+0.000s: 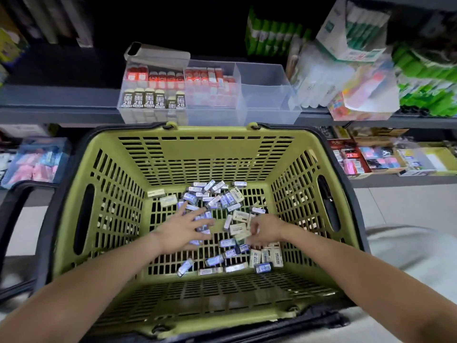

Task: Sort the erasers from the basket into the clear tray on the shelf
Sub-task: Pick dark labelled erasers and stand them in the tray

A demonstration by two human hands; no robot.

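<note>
A green slotted basket (284, 164) stands in front of me with several small boxed erasers (230, 198) strewn over its floor, some blue-and-white, some cream. My left hand (184, 229) lies flat over blue erasers with its fingers spread. Near the middle of the floor my right hand (263, 231) curls its fingers around cream erasers (238, 230); whether it grips one is unclear. The clear tray (269, 112) sits on the grey shelf beyond the basket. Its left and middle compartments hold red and black 2B erasers (153, 99); its right compartment has nothing in it.
Green and white packets (272, 33) and a tilted white box (353, 33) crowd the shelf to the right of the tray. A lower shelf (395, 179) holds pink and blue stationery boxes. The basket's black handle (14, 219) hangs down at the left.
</note>
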